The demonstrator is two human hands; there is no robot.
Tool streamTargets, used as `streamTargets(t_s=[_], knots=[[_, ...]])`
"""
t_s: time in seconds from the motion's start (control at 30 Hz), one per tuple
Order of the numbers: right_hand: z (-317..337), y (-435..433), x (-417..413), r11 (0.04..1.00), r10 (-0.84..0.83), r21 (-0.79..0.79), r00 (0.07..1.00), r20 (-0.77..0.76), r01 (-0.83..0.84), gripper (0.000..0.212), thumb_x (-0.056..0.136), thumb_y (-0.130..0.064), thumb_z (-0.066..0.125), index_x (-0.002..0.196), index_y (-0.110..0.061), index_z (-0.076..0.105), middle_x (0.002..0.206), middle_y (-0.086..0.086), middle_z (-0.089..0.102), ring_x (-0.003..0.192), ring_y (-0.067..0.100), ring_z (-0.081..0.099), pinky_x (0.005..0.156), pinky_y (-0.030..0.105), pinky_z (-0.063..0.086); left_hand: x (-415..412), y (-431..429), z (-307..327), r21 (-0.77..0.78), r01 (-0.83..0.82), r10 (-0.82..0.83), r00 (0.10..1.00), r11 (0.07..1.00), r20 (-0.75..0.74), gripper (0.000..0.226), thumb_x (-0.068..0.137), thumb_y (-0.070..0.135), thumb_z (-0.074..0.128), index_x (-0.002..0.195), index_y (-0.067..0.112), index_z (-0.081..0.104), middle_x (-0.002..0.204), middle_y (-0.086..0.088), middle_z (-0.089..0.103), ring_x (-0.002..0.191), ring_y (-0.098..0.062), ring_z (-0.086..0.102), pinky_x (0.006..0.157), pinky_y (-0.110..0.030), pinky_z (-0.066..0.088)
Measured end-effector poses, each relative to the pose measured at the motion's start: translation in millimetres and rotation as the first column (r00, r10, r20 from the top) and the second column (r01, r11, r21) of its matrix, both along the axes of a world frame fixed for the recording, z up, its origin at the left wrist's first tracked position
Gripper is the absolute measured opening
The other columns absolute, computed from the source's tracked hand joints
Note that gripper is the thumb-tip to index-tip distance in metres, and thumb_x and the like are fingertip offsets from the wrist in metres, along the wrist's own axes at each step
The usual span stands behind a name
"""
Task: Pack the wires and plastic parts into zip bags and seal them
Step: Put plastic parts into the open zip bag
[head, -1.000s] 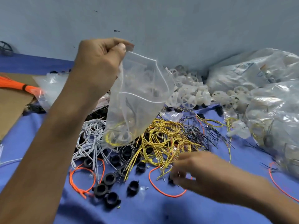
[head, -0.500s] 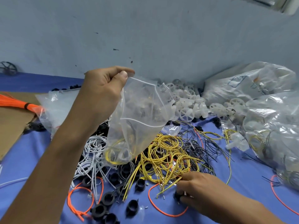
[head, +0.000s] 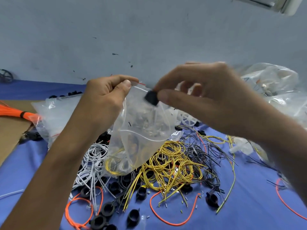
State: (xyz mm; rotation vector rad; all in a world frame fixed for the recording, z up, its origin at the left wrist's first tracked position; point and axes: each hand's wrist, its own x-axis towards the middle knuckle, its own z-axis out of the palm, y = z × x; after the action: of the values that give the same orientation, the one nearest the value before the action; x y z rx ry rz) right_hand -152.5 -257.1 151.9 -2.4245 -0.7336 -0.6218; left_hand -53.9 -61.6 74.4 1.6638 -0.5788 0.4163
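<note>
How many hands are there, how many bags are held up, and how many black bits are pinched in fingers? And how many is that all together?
Hands: 2, the left hand and the right hand
Zip bag held up: 1, pinched at its top by the left hand
Black part pinched in fingers: 1, in the right hand
Total: 4

We are finding no text, label, brand or number that we can read. We are seeing only faint printed marks on the large clear bags (head: pixel 274 77) at the worktop's (head: pixel 249 205) far right edge, too blurred to make out.
</note>
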Motion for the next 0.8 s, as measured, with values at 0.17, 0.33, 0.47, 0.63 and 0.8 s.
streamTargets(t_s=[0.17,0.33,0.47,0.63,0.8], knots=[[-3,-56,75,0.962,-0.261,0.085,0.965,0.002,0.26,0.005,0.087,-0.03,0.071,0.091,-0.03,0.074,0.079,-0.012,0.071,0.055,-0.003,0.055,0.065,0.019,0.042,4,3,2,-0.058,-0.026,0.025,1.0,0.998,-0.017,0.024,0.103,0.022,0.053,0.096,0.029,0.075,0.041,0.015,0.036,0.036,-0.003,0.028,0.037,-0.011,0.023],[-55,-132,158,0.778,-0.617,-0.24,0.778,-0.122,0.58,0.016,0.09,-0.022,0.065,0.101,-0.019,0.076,0.097,0.004,0.075,0.065,0.007,0.06,0.065,0.023,0.045,7,0,-2,-0.065,0.006,-0.008,1.0,0.998,-0.021,0.024,0.103,0.022,0.053,0.096,0.028,0.076,0.04,0.015,0.031,0.036,-0.003,0.024,0.036,-0.012,0.019],[-112,-169,208,0.647,-0.725,-0.502,0.668,-0.171,0.574,0.027,0.092,-0.025,0.063,0.117,-0.017,0.068,0.12,0.008,0.069,0.108,0.028,0.063,0.088,0.032,0.048,8,4,-4,-0.092,0.024,-0.028,0.999,0.995,-0.036,0.021,0.099,0.027,0.057,0.1,0.029,0.078,0.058,0.001,0.067,0.053,-0.008,0.056,0.053,-0.016,0.046],[-160,-171,251,0.751,-0.641,-0.473,0.678,-0.36,0.46,0.045,0.097,-0.033,0.059,0.139,-0.02,0.049,0.128,0.014,0.061,0.107,0.03,0.06,0.085,0.032,0.045,11,6,-6,-0.103,0.01,-0.017,0.998,0.995,-0.061,0.024,0.093,0.035,0.058,0.105,0.027,0.077,0.091,-0.006,0.077,0.083,-0.032,0.073,0.088,-0.055,0.058],[-179,-170,269,0.73,-0.644,-0.538,0.688,-0.334,0.422,0.038,0.101,-0.023,0.049,0.139,-0.026,0.047,0.132,0.013,0.061,0.115,0.031,0.058,0.095,0.038,0.047,12,8,-7,-0.089,-0.014,0.008,0.998,0.996,-0.066,0.026,0.09,0.038,0.056,0.101,0.031,0.078,0.084,0.0,0.077,0.071,-0.013,0.069,0.082,-0.042,0.056]])
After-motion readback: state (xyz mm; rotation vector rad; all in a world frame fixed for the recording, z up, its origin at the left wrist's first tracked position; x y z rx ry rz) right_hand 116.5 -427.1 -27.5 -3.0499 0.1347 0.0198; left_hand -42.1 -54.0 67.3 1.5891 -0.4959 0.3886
